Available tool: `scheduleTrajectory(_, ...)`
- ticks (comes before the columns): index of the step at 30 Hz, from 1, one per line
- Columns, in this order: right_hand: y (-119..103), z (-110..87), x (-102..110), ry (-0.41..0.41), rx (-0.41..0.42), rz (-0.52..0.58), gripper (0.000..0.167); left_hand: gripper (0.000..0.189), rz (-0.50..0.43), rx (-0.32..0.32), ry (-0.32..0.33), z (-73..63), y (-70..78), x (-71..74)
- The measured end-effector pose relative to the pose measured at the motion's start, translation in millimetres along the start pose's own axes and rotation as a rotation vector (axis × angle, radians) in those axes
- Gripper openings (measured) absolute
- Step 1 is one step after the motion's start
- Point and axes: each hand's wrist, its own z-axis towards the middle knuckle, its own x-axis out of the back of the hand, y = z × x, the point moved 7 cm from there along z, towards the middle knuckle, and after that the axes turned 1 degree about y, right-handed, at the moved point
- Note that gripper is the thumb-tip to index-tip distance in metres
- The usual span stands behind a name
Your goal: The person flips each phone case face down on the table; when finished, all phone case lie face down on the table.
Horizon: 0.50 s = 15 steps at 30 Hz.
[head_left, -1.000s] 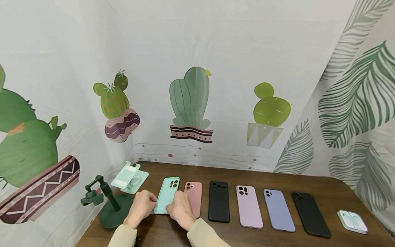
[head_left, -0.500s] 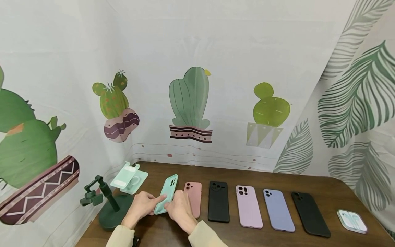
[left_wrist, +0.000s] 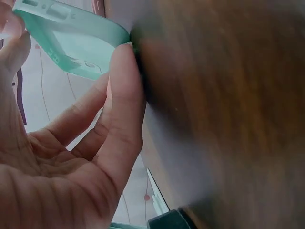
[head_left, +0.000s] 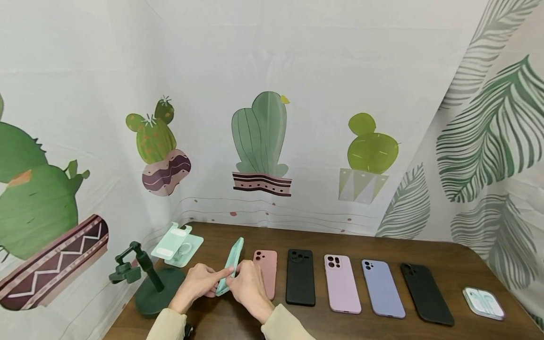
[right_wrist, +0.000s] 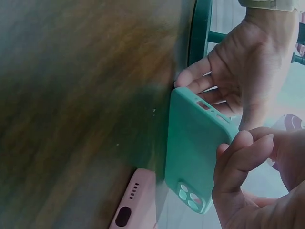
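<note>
A mint-green phone case (head_left: 232, 264) stands tilted up on its long edge at the left of the table. Its hollow inside faces my left hand (head_left: 199, 282), as the left wrist view shows; its back with camera holes shows in the right wrist view. My left fingers (left_wrist: 127, 81) hold the near end's lower corner, the thumb at its upper corner. My right hand (head_left: 250, 285) is curled at the upper edge of the same end and pinches it. Right of it lies a pink phone case (head_left: 267, 271).
A dark green stand (head_left: 155, 293) and a mint folding holder (head_left: 180, 245) are on the left. Rightward lie a black case (head_left: 300, 278), a lilac case (head_left: 342, 288), a blue case (head_left: 384, 290), another black case (head_left: 427, 295) and a small clear box (head_left: 483, 303).
The mint phone case has turned from lying flat, back up, to standing on its long edge, its left side raised. My left thumb has moved onto its upper edge.
</note>
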Motion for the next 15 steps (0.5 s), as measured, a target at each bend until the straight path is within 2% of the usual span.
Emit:
scheduleTrajectory(4,-3.0,0.2,0.7,-0.007,0.000,0.003,0.014,0.059,-0.043,0.014,-0.042,0.2,-0.9,-1.6)
scheduleTrajectory(9,-8.0,0.0,1.1,-0.010,0.006,-0.006,0.018,0.060,-0.104,-0.001,-0.111,-0.4,-0.4,-4.8)
scheduleTrajectory(15,-10.7,-1.2,-1.4,-0.053,-0.001,0.049,0.016,0.060,-0.151,-0.015,-0.161,1.4,-3.0,-5.8)
